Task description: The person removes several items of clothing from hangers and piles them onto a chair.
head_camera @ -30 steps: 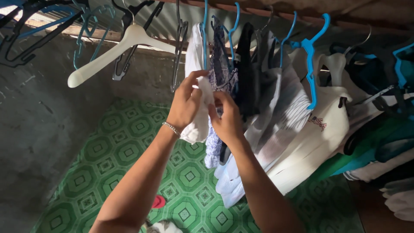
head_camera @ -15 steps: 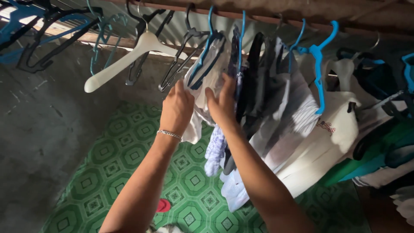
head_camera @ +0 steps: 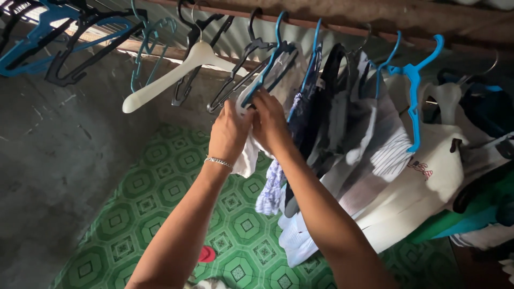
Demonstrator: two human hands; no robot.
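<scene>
Head view — a white cloth point(head_camera: 247, 155) is gripped by the left hand point(head_camera: 229, 134) and the right hand point(head_camera: 270, 122), both closed on it, at a blue hanger point(head_camera: 267, 69) hung on the wooden rail point(head_camera: 332, 24). Hanging garments point(head_camera: 375, 160) are seen just right; empty hangers point(head_camera: 176, 75) left; green patterned floor point(head_camera: 160, 187) below.

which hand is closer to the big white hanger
Left. The left hand grips the white cloth just right of and below the white hanger; the right hand sits farther right, beside the hanging dark clothes.
</scene>
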